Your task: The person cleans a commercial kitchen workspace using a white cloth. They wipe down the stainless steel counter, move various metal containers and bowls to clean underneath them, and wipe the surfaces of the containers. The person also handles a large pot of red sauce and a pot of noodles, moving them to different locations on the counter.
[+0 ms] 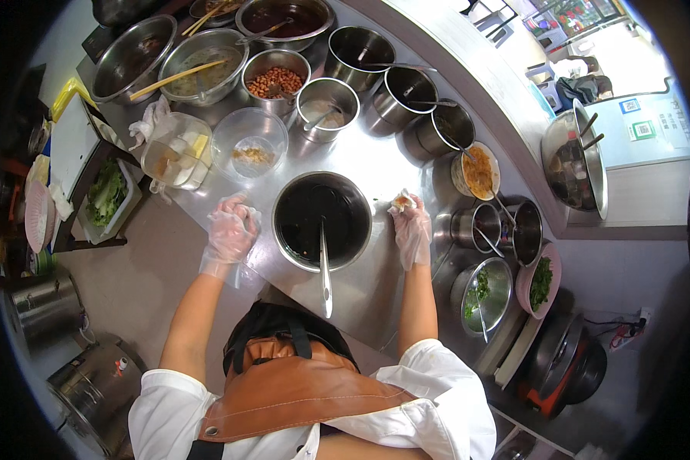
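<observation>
A steel pot (277, 227) of dark liquid stands on the metal worktop between my hands. The long handle of a ladle (325, 276) leans over its near rim. Both hands wear clear plastic gloves. My left hand (233, 227) is at the worktop's left edge, fingers curled in, with nothing visible in it. Right of the pot, my right hand (412, 224) grips a crumpled white tissue (403, 201) with an orange-brown stain. Beyond my left hand are a clear tub of pale and yellow blocks (178, 155) and a round plastic tub (224, 138) with tan crumbs at its bottom.
Steel pots with spoons (395, 95), a pot of peanuts (276, 81) and large bowls (204, 69) line the back. To the right are a bowl of orange paste (477, 171), a steel bowl of chopped greens (480, 293) and a pink basket (546, 282).
</observation>
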A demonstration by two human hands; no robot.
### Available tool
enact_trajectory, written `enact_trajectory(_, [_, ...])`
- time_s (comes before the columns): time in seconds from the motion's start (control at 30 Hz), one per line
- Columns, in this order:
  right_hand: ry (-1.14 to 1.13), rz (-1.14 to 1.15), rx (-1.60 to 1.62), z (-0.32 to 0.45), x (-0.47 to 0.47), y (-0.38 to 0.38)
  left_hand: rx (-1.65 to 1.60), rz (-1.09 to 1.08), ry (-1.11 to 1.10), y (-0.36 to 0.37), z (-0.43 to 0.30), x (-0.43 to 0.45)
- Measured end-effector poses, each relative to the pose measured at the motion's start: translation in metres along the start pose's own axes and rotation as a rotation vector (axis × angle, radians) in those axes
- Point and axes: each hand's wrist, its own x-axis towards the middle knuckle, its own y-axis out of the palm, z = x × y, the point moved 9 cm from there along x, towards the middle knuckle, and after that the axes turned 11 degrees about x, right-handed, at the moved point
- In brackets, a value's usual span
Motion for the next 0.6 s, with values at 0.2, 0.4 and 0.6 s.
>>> enact_trajectory(0.2, [-0.029,-0.088,0.057,0.009,-0.009,0.01,0.001,-0.01,0.018,0.003,0.001,-0.001])
enact_trajectory(0.4, [-0.097,-0.077,-0.114,0.005,-0.004,-0.006,0.01,-0.015,-0.001,0.004,0.002,-0.001])
enact_trajectory(0.6, [-0.239,-0.051,-0.388,0.016,-0.004,-0.011,0.017,-0.019,0.013,0.002,0.0,0.001])
